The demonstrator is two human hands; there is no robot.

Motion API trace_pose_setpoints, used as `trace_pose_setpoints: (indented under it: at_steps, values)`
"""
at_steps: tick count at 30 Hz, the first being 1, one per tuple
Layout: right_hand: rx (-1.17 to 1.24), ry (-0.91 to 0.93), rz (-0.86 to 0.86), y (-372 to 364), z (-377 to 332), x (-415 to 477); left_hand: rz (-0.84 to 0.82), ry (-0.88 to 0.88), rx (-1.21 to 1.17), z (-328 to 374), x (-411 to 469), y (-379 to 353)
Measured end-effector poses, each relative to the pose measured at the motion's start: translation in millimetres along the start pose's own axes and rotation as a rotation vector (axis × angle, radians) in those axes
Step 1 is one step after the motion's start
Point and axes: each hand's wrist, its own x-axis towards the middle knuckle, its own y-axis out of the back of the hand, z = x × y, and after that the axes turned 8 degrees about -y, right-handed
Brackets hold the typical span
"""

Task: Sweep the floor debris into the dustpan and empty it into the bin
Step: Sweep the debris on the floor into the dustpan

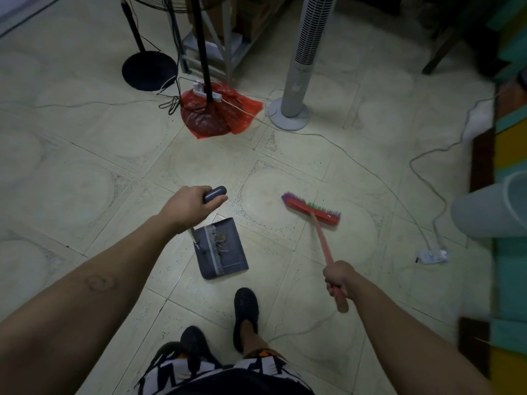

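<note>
My left hand [188,205] grips the dark top of the dustpan handle [214,193]. Below it the grey dustpan [228,252] sits over the tiled floor with a small pile of debris [220,238] near its comb teeth. My right hand [338,277] grips the pink stick of a broom [320,238]. Its red head with purple and green bristles [312,208] is to the right of the pan, apart from it. A pale bin [490,208] lies at the right edge, mouth partly cut off.
A red plastic bag [216,115] wraps the base of a black pole ahead. A white tower fan [296,81] stands beside it, a black fan base [149,70] further left. Cables and a power strip [432,255] trail across the floor on the right. My feet in dark slippers [245,309] are below the pan.
</note>
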Motion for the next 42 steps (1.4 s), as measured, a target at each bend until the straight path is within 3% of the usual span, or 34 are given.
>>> trace_pose_setpoints:
  at_steps: [7,16,28,34,42]
  values:
    - [0.078,0.071,0.007,-20,-8,-16,0.048,0.100,-0.045,-12,-22,23]
    - [-0.058,0.146,-0.029,-33,-46,-21,0.151,0.205,-0.102,-32,-67,37]
    - [-0.674,0.191,0.045,-57,-35,-53,0.218,0.308,-0.178,-50,-55,11]
    - [-0.951,0.207,-0.060,-35,-14,-101,0.235,0.313,-0.192,-58,-57,9]
    - [-0.877,0.260,-0.136,1,-21,-119,0.259,0.373,-0.190,-74,-85,14]
